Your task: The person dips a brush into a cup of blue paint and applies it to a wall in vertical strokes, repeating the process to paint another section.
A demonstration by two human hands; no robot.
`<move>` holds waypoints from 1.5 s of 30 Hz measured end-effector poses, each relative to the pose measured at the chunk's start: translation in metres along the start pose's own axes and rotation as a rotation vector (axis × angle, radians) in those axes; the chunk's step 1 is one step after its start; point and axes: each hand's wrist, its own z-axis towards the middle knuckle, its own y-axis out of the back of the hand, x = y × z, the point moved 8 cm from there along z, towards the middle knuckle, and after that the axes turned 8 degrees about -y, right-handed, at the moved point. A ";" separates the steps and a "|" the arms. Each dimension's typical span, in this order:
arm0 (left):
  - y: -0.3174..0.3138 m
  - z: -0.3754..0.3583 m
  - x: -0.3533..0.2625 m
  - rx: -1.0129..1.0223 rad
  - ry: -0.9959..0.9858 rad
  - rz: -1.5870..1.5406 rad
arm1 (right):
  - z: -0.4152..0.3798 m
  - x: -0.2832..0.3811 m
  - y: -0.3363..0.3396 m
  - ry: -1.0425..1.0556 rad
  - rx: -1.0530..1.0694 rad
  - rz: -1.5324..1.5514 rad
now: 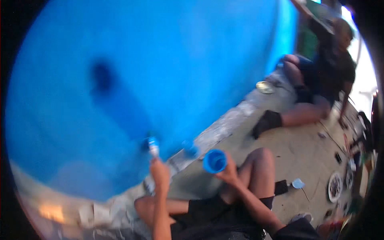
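Note:
My left hand (160, 175) is closed around a paintbrush (153, 147), whose blue-smeared head is at the blue wall (192, 72). Blur hides whether the bristles touch it. In my right hand (228, 171) is a blue cup (215, 161), tilted so that its open mouth faces me; blue paint seems to coat its inside. The cup is just above my bent knee, to the right of the brush. A dark shadow falls across the wall above the brush.
A rough pale ledge (224, 128) runs along the wall's foot. Another person (320, 76) sits on the ground at upper right, near a small round lid-like thing (265, 87). A round plate-like item (335, 187) and scattered small objects lie at right.

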 end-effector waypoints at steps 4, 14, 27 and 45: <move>0.049 -0.001 -0.018 -0.033 -0.003 -0.140 | 0.036 0.008 -0.012 -0.078 -0.054 -0.003; 0.093 0.000 0.007 -0.283 0.036 -0.080 | 0.007 0.001 -0.014 -0.097 -0.040 -0.085; 0.092 -0.046 0.021 -0.406 -0.029 -0.200 | 0.012 0.013 -0.011 -0.092 -0.058 -0.030; 0.029 -0.043 0.043 -0.060 0.142 -0.059 | 0.013 0.024 -0.008 -0.072 -0.033 0.061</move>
